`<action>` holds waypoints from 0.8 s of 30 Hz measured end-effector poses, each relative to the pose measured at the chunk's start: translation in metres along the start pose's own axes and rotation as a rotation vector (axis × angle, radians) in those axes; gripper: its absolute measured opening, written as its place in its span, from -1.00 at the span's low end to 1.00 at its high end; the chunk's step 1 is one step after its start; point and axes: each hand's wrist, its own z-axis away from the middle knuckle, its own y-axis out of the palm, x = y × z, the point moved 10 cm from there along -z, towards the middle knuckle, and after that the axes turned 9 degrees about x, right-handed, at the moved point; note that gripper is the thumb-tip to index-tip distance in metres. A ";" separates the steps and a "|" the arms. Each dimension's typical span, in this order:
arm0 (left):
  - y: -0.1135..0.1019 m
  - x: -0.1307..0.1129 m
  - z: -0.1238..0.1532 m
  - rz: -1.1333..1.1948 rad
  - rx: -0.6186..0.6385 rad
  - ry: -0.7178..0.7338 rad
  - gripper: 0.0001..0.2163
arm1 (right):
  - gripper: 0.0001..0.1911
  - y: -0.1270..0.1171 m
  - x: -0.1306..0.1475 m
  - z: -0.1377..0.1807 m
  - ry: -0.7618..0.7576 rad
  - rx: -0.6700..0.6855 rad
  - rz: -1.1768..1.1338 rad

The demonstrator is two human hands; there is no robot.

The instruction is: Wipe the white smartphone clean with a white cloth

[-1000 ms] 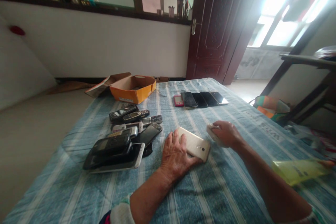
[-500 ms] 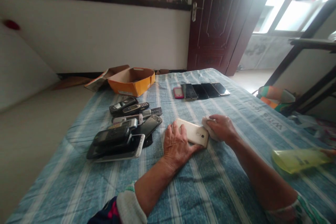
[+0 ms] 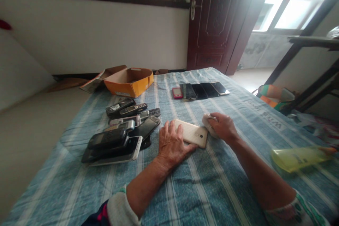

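Observation:
A gold smartphone [image 3: 192,133] lies face down on the striped cloth, its textured back and camera upward. My left hand [image 3: 172,143] holds it at the left end, fingers over the far side and thumb stretched along the near edge. Beyond its right end, my right hand [image 3: 224,126] is closed around a crumpled white cloth [image 3: 209,122]; whether the cloth touches the phone's edge I cannot tell. To the left of my left hand is a pile of several old phones [image 3: 113,141], some keypad models and some touchscreens.
Toward the back, dark-screened phones [image 3: 202,91] lie in a row beside a small pink-framed item [image 3: 177,93]. An orange cardboard box [image 3: 129,86] stands open at the far left edge. A yellow translucent bottle [image 3: 296,158] lies on its side at the right.
My left thumb has drawn back from the phone's near right corner. The right hand stays by the phone's right end with the white cloth. The whole view has shifted slightly.

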 end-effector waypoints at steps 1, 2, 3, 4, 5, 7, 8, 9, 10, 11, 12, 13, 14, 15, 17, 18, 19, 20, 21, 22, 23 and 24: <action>0.002 0.000 -0.002 0.007 0.013 0.038 -0.27 | -0.73 -0.003 -0.001 0.000 -0.002 -0.023 0.021; 0.004 -0.002 -0.005 0.018 0.036 0.090 -0.25 | -0.73 -0.006 -0.002 0.000 -0.005 -0.045 0.045; 0.007 -0.004 -0.008 0.028 0.069 0.144 -0.24 | -0.73 -0.008 -0.002 0.000 -0.010 -0.063 0.069; 0.010 -0.005 -0.011 0.038 0.106 0.186 -0.23 | -0.73 -0.008 -0.002 0.000 -0.016 -0.074 0.092; 0.012 -0.006 -0.015 0.047 0.140 0.220 -0.22 | -0.73 -0.008 -0.001 0.000 -0.026 -0.079 0.112; 0.015 -0.008 -0.021 0.063 0.200 0.268 -0.22 | -0.74 -0.005 0.002 0.001 -0.058 -0.068 0.137; 0.016 -0.009 -0.024 0.072 0.225 0.285 -0.21 | -0.74 -0.003 0.004 0.001 -0.077 -0.057 0.144; 0.017 -0.009 -0.027 0.082 0.249 0.300 -0.22 | -0.74 -0.001 0.006 0.002 -0.092 -0.043 0.150; 0.019 -0.009 -0.029 0.091 0.269 0.314 -0.23 | -0.74 0.001 0.008 0.002 -0.104 -0.030 0.155; 0.019 -0.010 -0.031 0.100 0.280 0.327 -0.25 | -0.74 0.003 0.009 0.003 -0.113 -0.014 0.160; 0.020 -0.010 -0.032 0.107 0.284 0.343 -0.28 | -0.74 0.005 0.011 0.004 -0.119 0.002 0.165; 0.020 -0.010 -0.033 0.113 0.278 0.359 -0.31 | -0.74 0.007 0.012 0.004 -0.122 0.017 0.170; 0.019 -0.010 -0.033 0.116 0.266 0.374 -0.34 | -0.74 0.008 0.012 0.005 -0.123 0.028 0.175; 0.018 -0.011 -0.032 0.116 0.252 0.388 -0.36 | -0.74 0.009 0.013 0.005 -0.121 0.035 0.181; 0.016 -0.012 -0.031 0.106 0.216 0.391 -0.39 | -0.73 0.008 0.014 0.006 -0.115 0.030 0.197; 0.015 -0.011 -0.031 0.096 0.194 0.376 -0.40 | -0.73 0.007 0.014 0.006 -0.114 0.018 0.206; 0.013 -0.011 -0.031 0.084 0.171 0.354 -0.41 | -0.73 0.006 0.014 0.005 -0.115 0.001 0.215; 0.011 -0.010 -0.030 0.074 0.147 0.327 -0.43 | -0.73 0.004 0.014 0.005 -0.120 -0.017 0.222; 0.010 -0.009 -0.030 0.066 0.125 0.303 -0.45 | -0.72 0.002 0.015 0.004 -0.125 -0.036 0.227; 0.008 -0.010 -0.029 0.061 0.107 0.284 -0.47 | -0.72 0.001 0.015 0.003 -0.129 -0.051 0.230; 0.007 -0.010 -0.028 0.058 0.094 0.271 -0.49 | -0.72 0.001 0.015 0.002 -0.128 -0.057 0.230; 0.006 -0.011 -0.027 0.054 0.084 0.260 -0.50 | -0.72 0.002 0.015 0.000 -0.122 -0.055 0.227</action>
